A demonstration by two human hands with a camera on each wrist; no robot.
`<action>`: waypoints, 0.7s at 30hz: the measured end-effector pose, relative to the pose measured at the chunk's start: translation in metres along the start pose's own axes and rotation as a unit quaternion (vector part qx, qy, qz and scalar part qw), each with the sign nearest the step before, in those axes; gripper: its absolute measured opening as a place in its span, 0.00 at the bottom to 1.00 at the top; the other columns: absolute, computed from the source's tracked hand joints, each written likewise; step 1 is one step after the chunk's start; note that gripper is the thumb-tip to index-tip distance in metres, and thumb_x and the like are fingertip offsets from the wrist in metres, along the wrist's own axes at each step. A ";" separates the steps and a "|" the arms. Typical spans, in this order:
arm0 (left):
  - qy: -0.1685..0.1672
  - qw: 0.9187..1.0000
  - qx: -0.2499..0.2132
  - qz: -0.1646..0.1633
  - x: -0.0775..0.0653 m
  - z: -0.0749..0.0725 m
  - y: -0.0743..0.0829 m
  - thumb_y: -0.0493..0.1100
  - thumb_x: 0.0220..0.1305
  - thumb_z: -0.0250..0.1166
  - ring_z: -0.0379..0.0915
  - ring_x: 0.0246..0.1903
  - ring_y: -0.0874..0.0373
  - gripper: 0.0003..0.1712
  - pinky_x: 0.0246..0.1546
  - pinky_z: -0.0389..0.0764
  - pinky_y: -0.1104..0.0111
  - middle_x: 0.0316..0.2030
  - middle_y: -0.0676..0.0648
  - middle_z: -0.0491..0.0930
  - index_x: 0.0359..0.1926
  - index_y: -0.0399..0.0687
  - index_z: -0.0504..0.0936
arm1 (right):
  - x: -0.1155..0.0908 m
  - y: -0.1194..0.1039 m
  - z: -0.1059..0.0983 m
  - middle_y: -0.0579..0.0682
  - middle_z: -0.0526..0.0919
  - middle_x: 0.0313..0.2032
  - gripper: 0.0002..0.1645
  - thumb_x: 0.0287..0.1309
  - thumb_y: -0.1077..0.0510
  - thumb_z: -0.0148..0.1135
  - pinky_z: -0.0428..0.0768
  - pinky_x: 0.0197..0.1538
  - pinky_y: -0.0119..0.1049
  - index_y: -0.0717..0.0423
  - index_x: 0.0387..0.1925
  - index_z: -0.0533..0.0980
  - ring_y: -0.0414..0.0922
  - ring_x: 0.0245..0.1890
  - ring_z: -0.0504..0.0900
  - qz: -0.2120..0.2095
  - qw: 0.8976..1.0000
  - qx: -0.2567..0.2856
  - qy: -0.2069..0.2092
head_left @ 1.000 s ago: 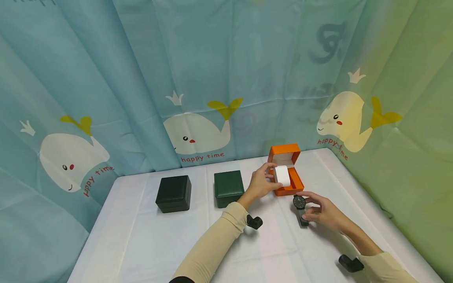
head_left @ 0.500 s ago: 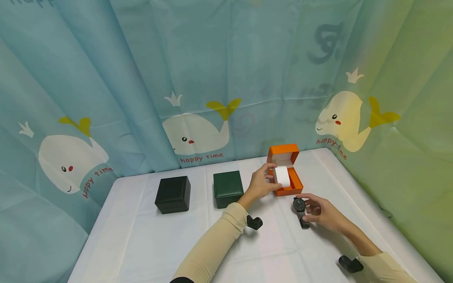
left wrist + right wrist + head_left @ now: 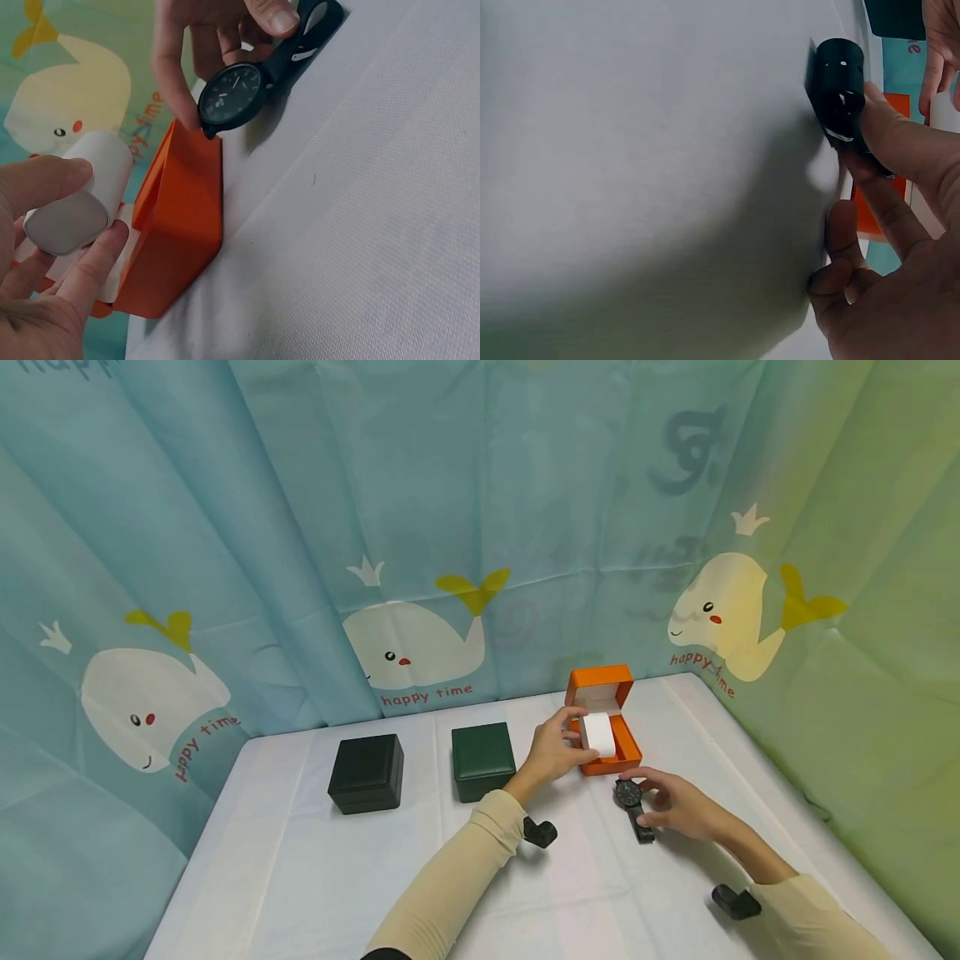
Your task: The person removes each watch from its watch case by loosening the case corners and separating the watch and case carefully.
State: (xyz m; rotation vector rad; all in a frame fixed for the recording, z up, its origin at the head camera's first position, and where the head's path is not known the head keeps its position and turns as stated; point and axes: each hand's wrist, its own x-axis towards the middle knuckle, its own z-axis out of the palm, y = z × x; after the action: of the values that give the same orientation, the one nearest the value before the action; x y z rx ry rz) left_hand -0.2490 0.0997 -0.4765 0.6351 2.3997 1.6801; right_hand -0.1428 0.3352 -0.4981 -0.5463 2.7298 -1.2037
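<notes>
My left hand (image 3: 551, 748) pinches a white watch pillow (image 3: 598, 735) between thumb and fingers, close over the open orange watch box (image 3: 628, 742). In the left wrist view the white pillow (image 3: 112, 169) appears as a smooth rounded cylinder with its flat end toward the camera. My right hand (image 3: 681, 806) grips a black wristwatch (image 3: 628, 792) by thumb and fingers, in front of the box. Its dark dial (image 3: 231, 94) faces up, and the strap trails toward the near side. From the right wrist, the looped black strap (image 3: 840, 71) shows beside the thumb.
Left of the orange box stand a closed green box (image 3: 482, 752) and a closed black box (image 3: 367, 770). All rest on a white-covered table (image 3: 300, 877). A blue curtain (image 3: 420, 527) with whale prints hangs right behind the table's back edge.
My right hand has shifted slightly left with the watch, whose dial end swings a little to the left. My left hand and the white pillow stay in place.
</notes>
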 end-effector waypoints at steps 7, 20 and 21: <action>-0.005 1.000 0.003 0.012 0.000 0.000 -0.002 0.37 0.54 0.80 0.83 0.51 0.48 0.37 0.45 0.83 0.71 0.62 0.47 0.77 0.64 0.53 0.76 | 0.004 -0.002 -0.002 0.55 0.80 0.48 0.36 0.53 0.63 0.78 0.77 0.40 0.35 0.59 0.63 0.74 0.47 0.37 0.75 -0.004 1.000 0.014 -0.024; -0.005 1.000 0.005 0.008 0.000 0.000 0.000 0.37 0.54 0.81 0.84 0.50 0.52 0.38 0.46 0.82 0.71 0.62 0.48 0.77 0.64 0.54 0.76 | 0.009 -0.004 -0.005 0.54 0.76 0.48 0.37 0.51 0.60 0.79 0.73 0.44 0.38 0.60 0.62 0.74 0.50 0.43 0.71 0.030 0.998 -0.020 -0.046; -0.005 1.000 0.005 0.008 0.001 0.000 0.000 0.37 0.54 0.81 0.84 0.50 0.53 0.38 0.47 0.82 0.71 0.62 0.48 0.77 0.64 0.55 0.76 | 0.009 -0.005 -0.005 0.54 0.76 0.47 0.37 0.51 0.60 0.79 0.73 0.43 0.38 0.60 0.62 0.75 0.50 0.43 0.71 0.035 0.998 -0.018 -0.047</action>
State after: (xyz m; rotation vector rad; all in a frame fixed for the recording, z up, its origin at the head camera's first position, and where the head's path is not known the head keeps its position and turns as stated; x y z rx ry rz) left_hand -0.2495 0.0998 -0.4765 0.6636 2.4042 1.6671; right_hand -0.1512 0.3321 -0.4903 -0.4949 2.6724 -1.0869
